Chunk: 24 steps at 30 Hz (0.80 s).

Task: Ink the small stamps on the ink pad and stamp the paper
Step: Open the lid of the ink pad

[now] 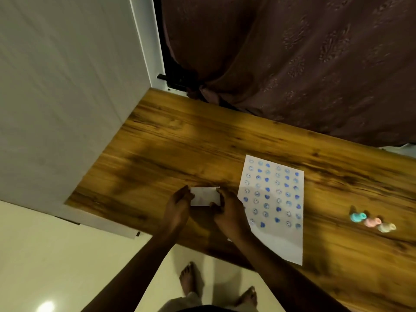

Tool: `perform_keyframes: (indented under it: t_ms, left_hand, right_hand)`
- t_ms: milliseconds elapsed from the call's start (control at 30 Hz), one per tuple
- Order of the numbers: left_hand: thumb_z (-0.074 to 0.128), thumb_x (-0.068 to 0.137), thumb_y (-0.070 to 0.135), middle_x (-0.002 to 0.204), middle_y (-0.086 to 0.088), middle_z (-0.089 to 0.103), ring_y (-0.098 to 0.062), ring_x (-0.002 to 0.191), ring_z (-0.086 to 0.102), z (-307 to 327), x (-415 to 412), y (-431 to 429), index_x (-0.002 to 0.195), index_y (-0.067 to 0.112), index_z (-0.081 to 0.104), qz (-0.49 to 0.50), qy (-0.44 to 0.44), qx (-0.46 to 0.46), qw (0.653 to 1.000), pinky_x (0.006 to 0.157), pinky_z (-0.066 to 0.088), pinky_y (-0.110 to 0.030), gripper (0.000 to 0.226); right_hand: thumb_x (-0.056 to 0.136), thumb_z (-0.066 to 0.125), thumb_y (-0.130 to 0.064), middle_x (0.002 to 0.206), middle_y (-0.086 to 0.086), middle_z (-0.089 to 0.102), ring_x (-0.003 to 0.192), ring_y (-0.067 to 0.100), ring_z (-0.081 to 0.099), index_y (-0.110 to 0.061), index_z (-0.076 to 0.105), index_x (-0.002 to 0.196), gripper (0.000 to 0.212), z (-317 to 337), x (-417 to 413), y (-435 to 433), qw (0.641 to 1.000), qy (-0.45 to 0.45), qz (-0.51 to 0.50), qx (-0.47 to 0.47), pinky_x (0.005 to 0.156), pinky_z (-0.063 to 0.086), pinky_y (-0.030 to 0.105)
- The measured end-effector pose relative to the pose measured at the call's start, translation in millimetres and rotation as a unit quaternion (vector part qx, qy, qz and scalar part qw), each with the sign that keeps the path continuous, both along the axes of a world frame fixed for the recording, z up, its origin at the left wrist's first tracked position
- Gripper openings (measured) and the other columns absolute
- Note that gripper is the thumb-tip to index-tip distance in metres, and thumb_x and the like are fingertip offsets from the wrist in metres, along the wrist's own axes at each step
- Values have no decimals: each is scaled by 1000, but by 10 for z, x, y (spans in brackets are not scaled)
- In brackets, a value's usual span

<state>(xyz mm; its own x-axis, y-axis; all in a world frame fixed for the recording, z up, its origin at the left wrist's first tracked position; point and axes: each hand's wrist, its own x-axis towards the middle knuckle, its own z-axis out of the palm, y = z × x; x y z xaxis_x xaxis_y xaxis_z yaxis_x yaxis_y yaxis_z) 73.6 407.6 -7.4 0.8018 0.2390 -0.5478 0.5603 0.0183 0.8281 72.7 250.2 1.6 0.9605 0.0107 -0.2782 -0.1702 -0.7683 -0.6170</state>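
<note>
A small white rectangular box (204,196), apparently the ink pad case with its lid shut, sits on the wooden table (180,143). My left hand (177,207) holds its left end and my right hand (227,212) grips its right end. To the right lies a white paper (273,208) covered with rows of blue smiley and heart prints. Three small stamps lie on their sides further right: a teal stamp (358,217), a pink stamp (372,222) and a beige stamp (386,227).
A white cabinet side (67,97) borders the table on the left. A dark maroon curtain (292,64) hangs behind the far edge. Pale floor tiles (56,255) and my bare feet show below the table's near edge.
</note>
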Motion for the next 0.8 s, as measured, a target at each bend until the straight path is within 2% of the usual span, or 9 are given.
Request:
perform_keyframes:
  t_ms: [167,233,333,433,467,600,800]
  left_hand:
    - [59,102,23,141,-17,61,-37,131,56,-6,-3,29,138,10,61,-23,-7,23,999,112,45,-56,38]
    - [61,101,14,139,-20,61,-38,128,58,-24,-34,76,137,5,61,-48,-25,56,997,110,47,-56,37]
    - [66,96,0,140,-28,60,-42,131,58,-84,-83,143,142,-7,51,-117,-54,115,985,112,45,-57,49]
    - [72,89,18,144,-25,57,-39,135,56,-33,-123,167,150,-3,42,-167,-83,155,970,113,44,-57,71]
    - [73,87,18,145,-25,57,-39,135,55,-24,-132,164,151,-1,41,-169,-91,156,969,113,44,-57,74]
    - [73,90,1,146,-24,56,-38,136,55,-55,-157,148,152,0,38,-180,-107,162,964,114,43,-56,71]
    - [72,92,5,140,-18,63,-31,131,61,-24,-136,109,148,4,46,-162,-122,197,959,113,47,-43,62]
  right_hand:
    - [94,70,-29,153,4,50,144,25,44,-20,43,151,63,4,26,-50,999,-25,34,-23,122,32,34]
    - [93,70,-35,155,2,48,145,24,43,-24,41,153,68,8,70,-106,993,-47,78,-71,122,32,34]
    - [89,73,-40,155,-1,48,143,24,46,-26,46,151,69,2,190,-198,975,-91,161,-125,117,41,36]
    - [90,72,-41,156,-3,47,145,23,43,-27,49,150,65,-3,315,-224,956,-87,236,-148,115,41,36]
    - [91,71,-40,154,-3,49,144,23,44,-27,50,149,63,-7,346,-229,952,-84,251,-150,116,40,35]
    - [92,71,-35,145,1,61,133,23,56,-22,61,140,51,-2,424,-261,948,-84,275,-139,113,42,35]
    - [99,60,-37,152,-2,54,141,18,47,-24,56,145,48,62,496,-290,936,-67,319,-137,116,36,31]
